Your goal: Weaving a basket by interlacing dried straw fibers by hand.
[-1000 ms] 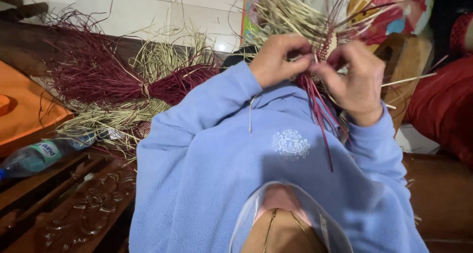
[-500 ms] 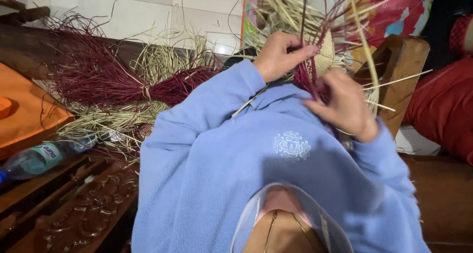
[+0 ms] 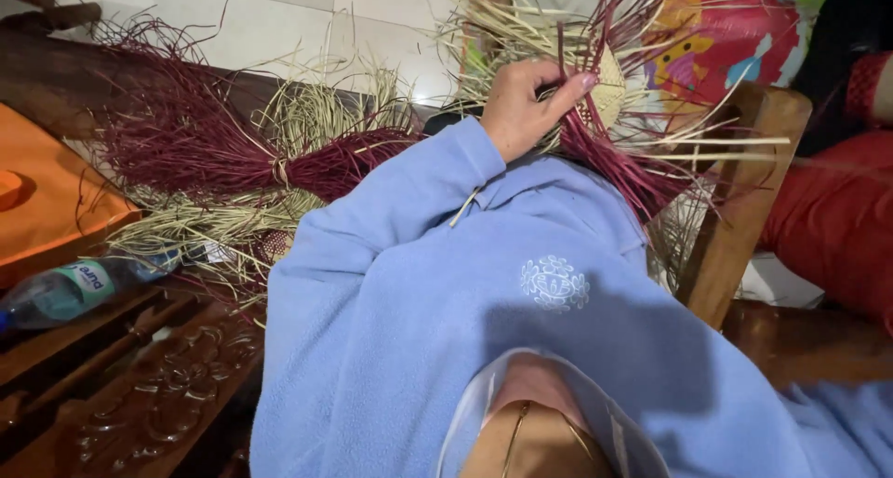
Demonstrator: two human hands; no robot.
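My left hand (image 3: 519,106) is raised in front of my chest and closed on a small woven straw piece (image 3: 609,80). Loose natural and maroon strands (image 3: 642,176) fan out from the piece in all directions. The fingers press on the weave's upper edge. The blue fleece sleeve (image 3: 409,208) of my left arm runs up to the hand. My right hand is out of sight; only a bit of blue sleeve (image 3: 837,427) shows at the bottom right.
A tied bundle of maroon straw (image 3: 214,157) lies on pale straw (image 3: 186,227) at the left. A plastic bottle (image 3: 65,292) rests on carved wooden furniture (image 3: 149,394). A wooden chair frame (image 3: 739,199) and a red cushion (image 3: 837,227) are at the right.
My right hand worked the strands beside the left one, then dropped out of view. The left hand keeps its hold on the weave.
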